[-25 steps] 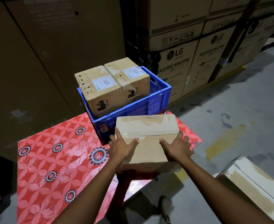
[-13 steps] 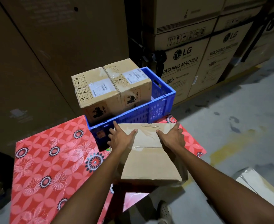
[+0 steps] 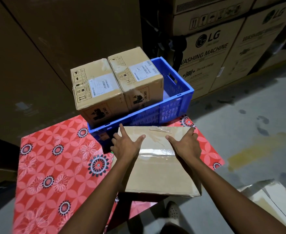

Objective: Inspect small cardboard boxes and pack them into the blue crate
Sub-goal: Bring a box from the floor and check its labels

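A plain taped cardboard box sits tilted at the near right corner of the table, overhanging its edge. My left hand grips its upper left side, thumb spread on the face and fingers over the edge. My right hand grips the upper right side the same way. Just beyond stands the blue crate. Inside it are two labelled cardboard boxes, side by side: one on the left and one on the right. They rise above the rim, and the crate's right part is open.
The table wears a red floral cloth. Tall LG washing machine cartons stand behind the crate, and a large dark carton fills the left. Another taped box lies on the grey floor at lower right, near my foot.
The box has tipped so its near face shows larger. Both hands have slid up toward its far edge. My view has moved closer to the crate.
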Tool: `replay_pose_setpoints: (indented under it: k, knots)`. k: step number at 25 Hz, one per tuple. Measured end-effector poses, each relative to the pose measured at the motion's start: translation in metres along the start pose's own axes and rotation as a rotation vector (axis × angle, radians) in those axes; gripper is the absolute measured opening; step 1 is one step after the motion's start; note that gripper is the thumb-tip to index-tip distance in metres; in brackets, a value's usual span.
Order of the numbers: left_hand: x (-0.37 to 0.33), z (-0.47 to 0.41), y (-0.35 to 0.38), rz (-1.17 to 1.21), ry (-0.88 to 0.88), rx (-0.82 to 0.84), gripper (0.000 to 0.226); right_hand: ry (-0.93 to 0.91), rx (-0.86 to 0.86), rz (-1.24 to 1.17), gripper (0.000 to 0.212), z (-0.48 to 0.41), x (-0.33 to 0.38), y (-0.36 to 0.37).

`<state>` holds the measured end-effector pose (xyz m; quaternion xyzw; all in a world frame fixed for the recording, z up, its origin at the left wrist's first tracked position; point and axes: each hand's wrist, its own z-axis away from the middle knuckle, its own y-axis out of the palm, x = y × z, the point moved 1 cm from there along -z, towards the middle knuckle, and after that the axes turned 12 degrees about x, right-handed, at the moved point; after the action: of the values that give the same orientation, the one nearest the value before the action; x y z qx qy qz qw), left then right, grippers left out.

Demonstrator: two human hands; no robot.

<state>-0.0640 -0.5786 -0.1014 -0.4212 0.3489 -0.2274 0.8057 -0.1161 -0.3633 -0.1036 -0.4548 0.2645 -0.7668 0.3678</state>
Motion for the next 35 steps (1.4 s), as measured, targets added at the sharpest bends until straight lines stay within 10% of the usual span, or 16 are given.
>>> replay_pose_setpoints:
  k: [10, 24, 35]
  knots:
    - [0.005, 0.028, -0.019, 0.359, 0.092, 0.041, 0.079, 0.031, 0.029, -0.355, 0.090, 0.034, -0.009, -0.018]
    - [0.048, 0.096, -0.073, 0.832, 0.383, 0.049, 0.072, -0.105, -0.394, -0.690, 0.073, 0.151, -0.024, -0.038]
    - [0.085, 0.082, -0.071, 0.461, 0.441, 0.164, 0.095, -0.103, -0.294, -0.399, 0.086, 0.163, -0.028, -0.012]
